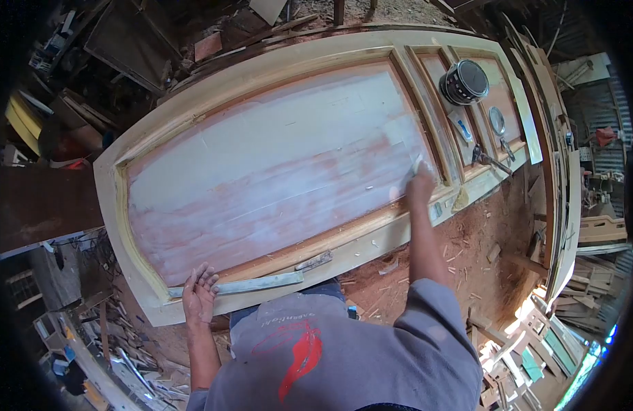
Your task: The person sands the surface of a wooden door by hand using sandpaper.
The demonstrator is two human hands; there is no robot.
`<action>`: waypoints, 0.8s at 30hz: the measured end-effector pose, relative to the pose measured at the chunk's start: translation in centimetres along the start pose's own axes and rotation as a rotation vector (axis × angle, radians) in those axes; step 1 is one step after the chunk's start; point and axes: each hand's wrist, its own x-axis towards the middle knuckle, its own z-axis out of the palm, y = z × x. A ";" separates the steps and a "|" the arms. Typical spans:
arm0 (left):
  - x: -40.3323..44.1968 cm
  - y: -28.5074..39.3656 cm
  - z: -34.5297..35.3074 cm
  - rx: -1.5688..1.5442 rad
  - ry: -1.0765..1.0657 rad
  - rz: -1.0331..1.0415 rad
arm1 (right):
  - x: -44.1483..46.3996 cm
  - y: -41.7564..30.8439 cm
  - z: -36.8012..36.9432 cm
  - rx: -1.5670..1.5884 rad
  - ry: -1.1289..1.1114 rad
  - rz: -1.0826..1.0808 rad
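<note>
A large wooden door panel (275, 147) with raised moulding lies flat in front of me, its main field smeared with whitish filler over reddish wood. My right hand (420, 186) is closed near the right end of that field. A small pale thing shows at its fingertips, too blurred to name. My left hand (200, 291) rests at the near left edge with its fingers apart. It lies across the left part of a long pale flat strip (258, 283) on the frame. Beside the strip's right end is a short greyish piece (313, 261).
On the door's right part stand a dark can (464, 82), a round metal lid (496, 120), a blue-and-white tube (463, 129) and a dark-headed tool (491, 159). Long boards (553, 171) lean at the right. Wood scraps (529, 349) litter the floor.
</note>
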 end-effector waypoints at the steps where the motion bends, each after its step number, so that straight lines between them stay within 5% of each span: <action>1: -0.1 0.0 0.3 0.002 -0.002 -0.002 | -2.2 -0.8 1.1 -0.009 0.060 -0.026; 3: 0.2 0.0 0.8 0.004 -0.015 -0.011 | -6.9 -2.5 3.0 -0.096 0.050 -0.059; 4: 0.5 -0.1 0.9 0.001 -0.025 -0.016 | -7.8 -5.2 0.9 -0.043 -0.255 0.163; 5: 0.6 -0.3 1.0 -0.001 -0.032 -0.023 | -9.6 -4.8 2.1 -0.069 -0.206 0.099; 8: 1.1 -0.2 1.7 -0.007 -0.070 -0.023 | -8.4 -10.1 -7.3 0.030 -0.627 0.162; 9: 1.2 0.0 1.9 -0.005 -0.069 -0.010 | -7.5 -7.1 -6.6 0.183 -0.537 0.015; 15: 0.4 0.9 0.9 0.049 -0.043 0.017 | 5.3 4.2 -5.3 0.134 -0.186 -0.066; 18: -0.2 0.9 0.3 0.048 -0.030 0.026 | 8.9 5.6 -3.5 0.103 -0.373 0.009; 24: -0.5 1.5 -1.7 0.020 -0.028 0.002 | 7.2 4.4 -1.4 0.020 -0.383 -0.100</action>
